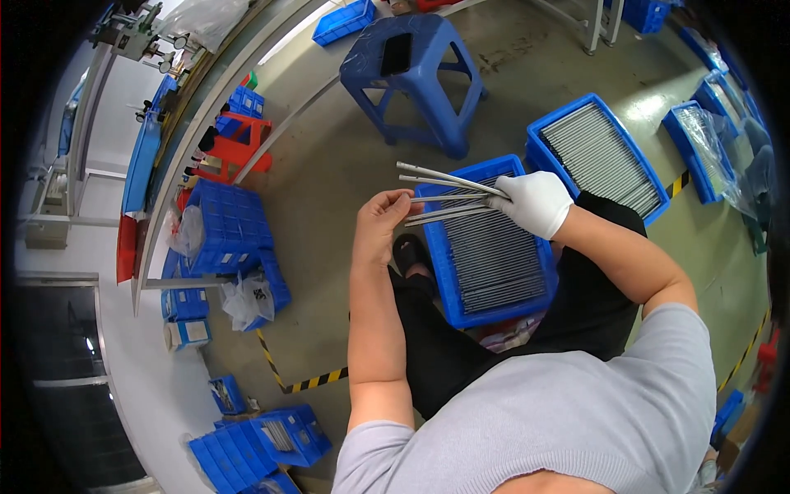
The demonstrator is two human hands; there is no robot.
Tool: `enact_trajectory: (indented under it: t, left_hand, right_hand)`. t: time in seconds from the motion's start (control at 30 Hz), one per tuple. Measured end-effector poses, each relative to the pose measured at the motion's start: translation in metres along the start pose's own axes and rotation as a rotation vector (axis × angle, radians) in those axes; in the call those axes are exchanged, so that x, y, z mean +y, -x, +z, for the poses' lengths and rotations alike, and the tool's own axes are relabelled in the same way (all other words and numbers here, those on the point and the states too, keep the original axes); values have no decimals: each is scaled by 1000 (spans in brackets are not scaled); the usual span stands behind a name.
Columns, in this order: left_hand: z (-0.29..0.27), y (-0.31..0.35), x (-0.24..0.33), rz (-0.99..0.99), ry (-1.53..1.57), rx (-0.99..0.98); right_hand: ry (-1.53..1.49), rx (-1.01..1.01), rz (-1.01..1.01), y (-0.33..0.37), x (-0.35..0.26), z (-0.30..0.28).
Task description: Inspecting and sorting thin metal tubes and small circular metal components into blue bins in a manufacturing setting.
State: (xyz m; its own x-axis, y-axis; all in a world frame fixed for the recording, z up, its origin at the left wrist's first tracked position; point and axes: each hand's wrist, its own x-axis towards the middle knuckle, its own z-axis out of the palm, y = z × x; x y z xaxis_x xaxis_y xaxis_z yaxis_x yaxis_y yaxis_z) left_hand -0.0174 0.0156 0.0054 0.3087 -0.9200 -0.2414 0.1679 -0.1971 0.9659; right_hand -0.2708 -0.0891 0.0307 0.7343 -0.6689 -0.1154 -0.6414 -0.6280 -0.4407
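Several thin grey metal rods (448, 180) fan out from my right hand (536, 203), which wears a white glove and is closed around their right ends. My bare left hand (383, 224) is at the rods' left ends, thumb and fingers pinched together at the tip of one of the middle rods. Below both hands, a blue crate (445, 284) stands between my legs, filled with rows of similar rods (498, 263). The gloved hand and the held rods cover part of its far end.
A second blue crate of rods (592, 148) stands just beyond, to the right. Ahead is a blue plastic stool (428, 66) with a black phone (397, 54) on it. Stacked blue crates (226, 226) and a metal-framed bench (271, 140) line the left. More crates (699, 152) are at right.
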Motion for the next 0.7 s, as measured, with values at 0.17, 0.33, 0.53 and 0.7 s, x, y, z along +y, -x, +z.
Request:
enact_trajectory:
  t: [0.17,0.33,0.53,0.7]
  left_hand:
    - [-6,3,3,115,-94,29]
    - [-37,-1,8,275,-79,236]
    - [-5,-4,1,143,-51,25]
    - [-12,-4,-1,99,-95,-28]
  right_hand:
    - [-201,-86,92,-3,1,3]
    - [-321,-176,167,-4,11,4]
    - [-237,-241,28,-2,0,8]
    - [-204,-261,20,-4,-1,7]
